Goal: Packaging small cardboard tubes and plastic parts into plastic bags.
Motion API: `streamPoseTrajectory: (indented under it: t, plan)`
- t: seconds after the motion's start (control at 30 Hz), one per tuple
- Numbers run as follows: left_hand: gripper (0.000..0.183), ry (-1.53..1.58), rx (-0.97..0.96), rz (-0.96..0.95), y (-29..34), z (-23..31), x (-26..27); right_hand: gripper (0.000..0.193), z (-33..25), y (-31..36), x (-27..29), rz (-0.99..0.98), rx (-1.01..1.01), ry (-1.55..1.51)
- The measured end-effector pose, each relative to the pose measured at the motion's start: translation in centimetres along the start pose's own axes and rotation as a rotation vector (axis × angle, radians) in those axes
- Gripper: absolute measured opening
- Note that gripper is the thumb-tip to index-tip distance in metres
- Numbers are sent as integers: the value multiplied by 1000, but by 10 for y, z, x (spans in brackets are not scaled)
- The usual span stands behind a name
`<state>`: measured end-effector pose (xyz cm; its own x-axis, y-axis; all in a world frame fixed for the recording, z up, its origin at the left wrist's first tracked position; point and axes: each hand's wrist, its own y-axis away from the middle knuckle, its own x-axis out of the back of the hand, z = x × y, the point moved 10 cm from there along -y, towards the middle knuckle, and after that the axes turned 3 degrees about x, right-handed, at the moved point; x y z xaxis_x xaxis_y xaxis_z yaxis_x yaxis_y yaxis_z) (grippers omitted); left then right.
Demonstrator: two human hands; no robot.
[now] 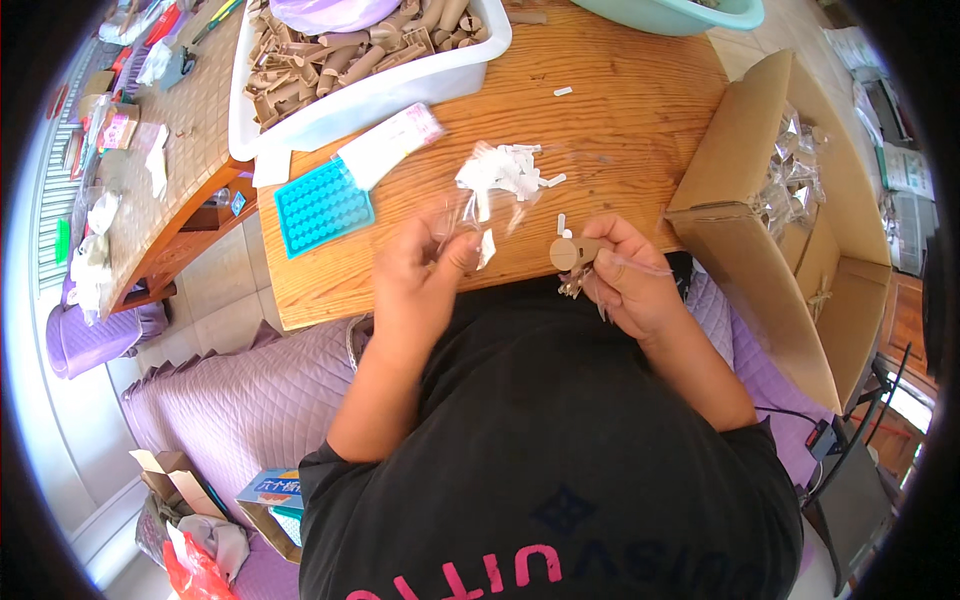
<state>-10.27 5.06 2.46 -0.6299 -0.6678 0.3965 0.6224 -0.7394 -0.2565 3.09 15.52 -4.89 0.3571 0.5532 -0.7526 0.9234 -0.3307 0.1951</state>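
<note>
Over the table's near edge, my left hand (pixel 412 268) pinches a clear plastic bag (pixel 460 212), partly blurred. A small white slip (pixel 486 250) hangs by its fingertips; whether it is inside the bag I cannot tell. To the right, my right hand (pixel 638 288) is closed around a brown plastic part (pixel 572 254) with a round flat end. Small shiny metallic pieces (pixel 571 284) show just below that part, under the fingers. Beyond both hands lies a loose pile of white paper slips (pixel 512 172), with a few single ones scattered around it.
A white bin (pixel 375 122) full of brown plastic parts stands at the far left of the wooden table (pixel 620 110). A blue tray with moulded hollows (pixel 322 208) lies before it. On the right, an open cardboard box (pixel 735 215) holds clear-bagged pieces. A pale green basin (pixel 675 18) is at the back.
</note>
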Motion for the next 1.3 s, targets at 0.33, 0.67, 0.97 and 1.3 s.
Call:
streamPoseTrajectory:
  t: [0.33,0.67,0.97,1.3]
  plan:
    - [11,401,763,-61,37,-86,-14,22,-58,12,-18,172,514,917]
    - [11,515,671,-317,34,-52,-36,25,-68,16,-39,148,719,1258]
    - [21,436,620,-420,32,-41,-55,23,-57,7,-55,-118,605,1313]
    - [28,808,779,-549,40,-35,-86,18,-41,-1,-6,212,231,903]
